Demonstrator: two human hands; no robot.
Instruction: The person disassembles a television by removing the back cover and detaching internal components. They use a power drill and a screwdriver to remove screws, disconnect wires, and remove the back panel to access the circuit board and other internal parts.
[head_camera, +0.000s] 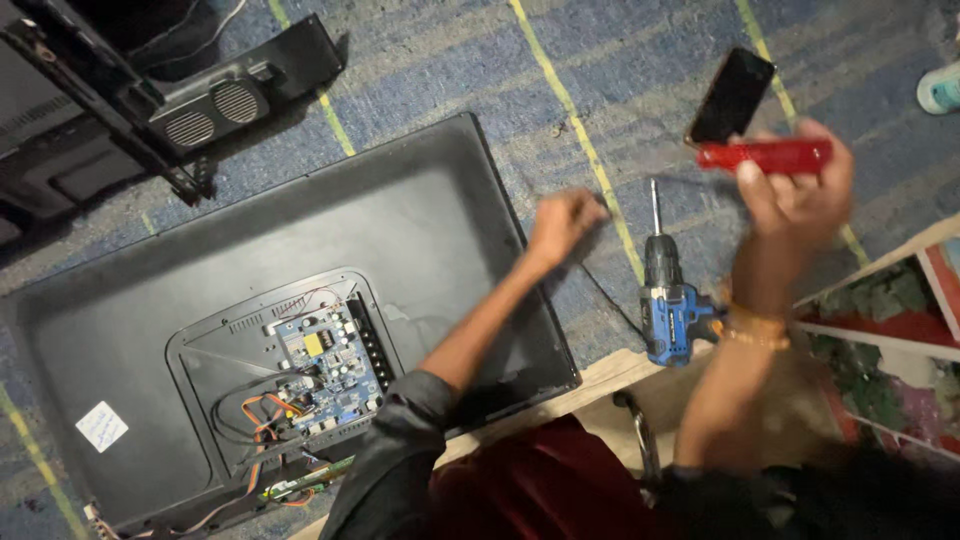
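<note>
Right hand (800, 190), upper right of frame, is clamped around a red translucent bar-shaped thing (765, 156) — long axis roughly horizontal, thumb pressed on its underside near the left end. Can't tell exactly what it is. A dark phone (732, 95) sits just above it, tilted up-right; whether the same hand holds it or it lies on the floor behind, can't tell.

Left hand (563, 225), centre of frame, is clenched into a loose fist just off the right edge of the black TV back panel (300, 300). Whether it holds anything small — can't tell, it's blurred.

Blue cordless drill (670, 300) lies on the striped floor mat (450, 70) between the two forearms, bit pointing to the top of the frame, handle toward the person. Nearest the right wrist, but neither hand touches it.

Panel fills the left half, tilted. Its exposed blue circuit board (325, 370) sits lower left with orange and black wires; white sticker (101, 426) further left. A speaker bar (215, 110) lies upper left. Nothing blocks the drill.
</note>
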